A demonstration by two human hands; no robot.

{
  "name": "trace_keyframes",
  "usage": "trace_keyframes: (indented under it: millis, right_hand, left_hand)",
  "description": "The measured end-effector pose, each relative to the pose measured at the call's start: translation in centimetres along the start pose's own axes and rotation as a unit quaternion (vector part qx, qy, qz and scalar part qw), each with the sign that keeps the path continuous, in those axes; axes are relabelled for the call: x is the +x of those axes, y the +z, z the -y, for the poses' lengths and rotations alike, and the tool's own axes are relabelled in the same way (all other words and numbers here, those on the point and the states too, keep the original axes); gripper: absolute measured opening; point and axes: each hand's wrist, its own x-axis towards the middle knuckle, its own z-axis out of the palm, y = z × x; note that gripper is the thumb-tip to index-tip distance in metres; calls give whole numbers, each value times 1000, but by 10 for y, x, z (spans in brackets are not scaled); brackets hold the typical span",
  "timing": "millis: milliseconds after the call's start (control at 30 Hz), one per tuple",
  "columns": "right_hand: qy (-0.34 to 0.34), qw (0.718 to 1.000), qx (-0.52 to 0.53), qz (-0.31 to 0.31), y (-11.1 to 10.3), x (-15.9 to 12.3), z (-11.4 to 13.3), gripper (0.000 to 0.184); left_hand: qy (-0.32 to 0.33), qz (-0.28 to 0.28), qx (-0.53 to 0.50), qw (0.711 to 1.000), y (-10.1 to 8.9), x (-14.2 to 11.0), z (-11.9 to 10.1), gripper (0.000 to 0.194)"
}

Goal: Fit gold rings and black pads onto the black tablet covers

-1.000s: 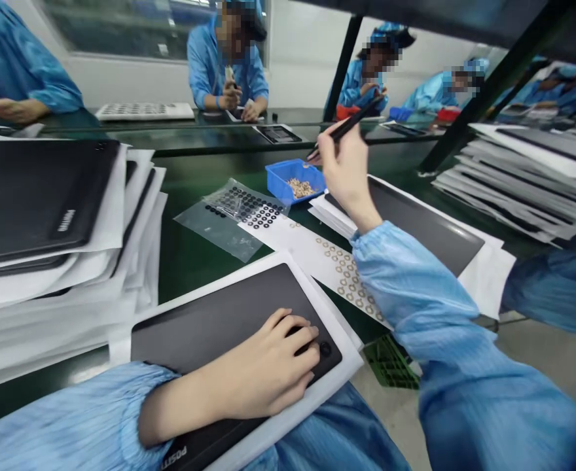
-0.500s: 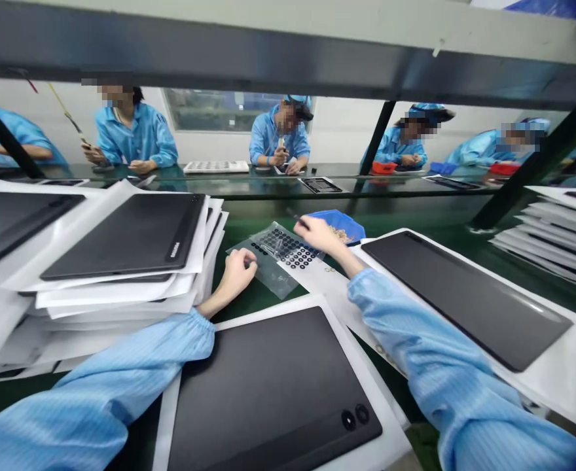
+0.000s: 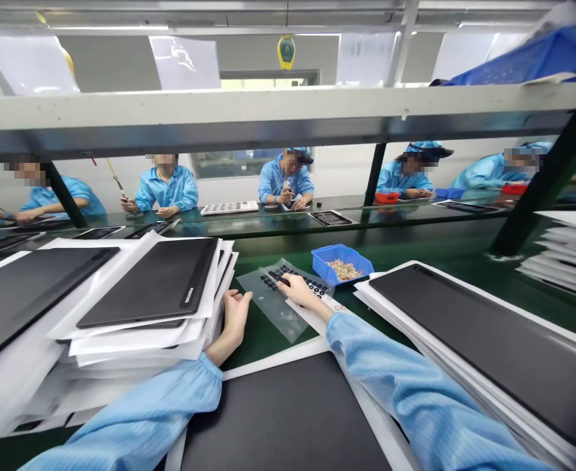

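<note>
My left hand (image 3: 234, 322) is beside the left stack, its fingers loosely apart and nothing visible in them. My right hand (image 3: 298, 292) is closed around a slim black tool (image 3: 283, 280), whose exact kind I cannot make out. Under that tool lies a clear plastic bag (image 3: 288, 322), with a sheet of black rings (image 3: 317, 286) partly hidden by my right hand. In front of me a dark tablet back cover (image 3: 288, 418) rests on white paper, its lower part out of view.
A blue bin (image 3: 324, 265) of small tan pieces stands beyond my right hand. Dark covers interleaved with paper form a left stack (image 3: 145, 281) and a right stack (image 3: 465, 327). A shelf (image 3: 268, 108) crosses above; several people in blue work opposite.
The view has tilted upward. My left hand has moved left, away from the bag, and its fingers have spread. My right hand has come left from beside the bin to over the rings.
</note>
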Motion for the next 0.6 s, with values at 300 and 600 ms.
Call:
trace_keyframes:
  millis: [300,600]
  right_hand:
    - [-32,996,70,-43,7,-5,-5,27]
    - [-72,995,58,-45,5,-9,-1,25]
  left_hand:
    - [-133,221,-40,965,30,4,-35,29]
    - [-168,268,39,948,43,11,-43,31]
